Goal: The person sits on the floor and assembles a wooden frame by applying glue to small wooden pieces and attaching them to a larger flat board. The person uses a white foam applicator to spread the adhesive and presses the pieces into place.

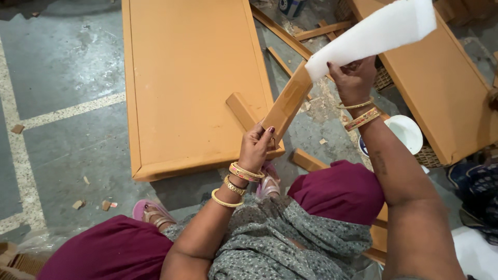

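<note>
My left hand (255, 146) grips the lower end of a short orange-brown wooden slat (287, 102) and holds it up at a slant. My right hand (353, 78) pinches a white foam sheet (373, 35) against the slat's upper end; the sheet covers that end and sticks out to the upper right. Both wrists carry gold bangles. Below the hands are my knees in maroon cloth and a grey patterned garment.
A large orange wooden panel (187, 78) lies flat on the grey floor ahead, with a small block (241, 110) on it. A second panel (441, 78) lies at right. Loose slats (282, 33), wood chips, a white bowl (407, 132) and a wicker basket (430, 155) surround them.
</note>
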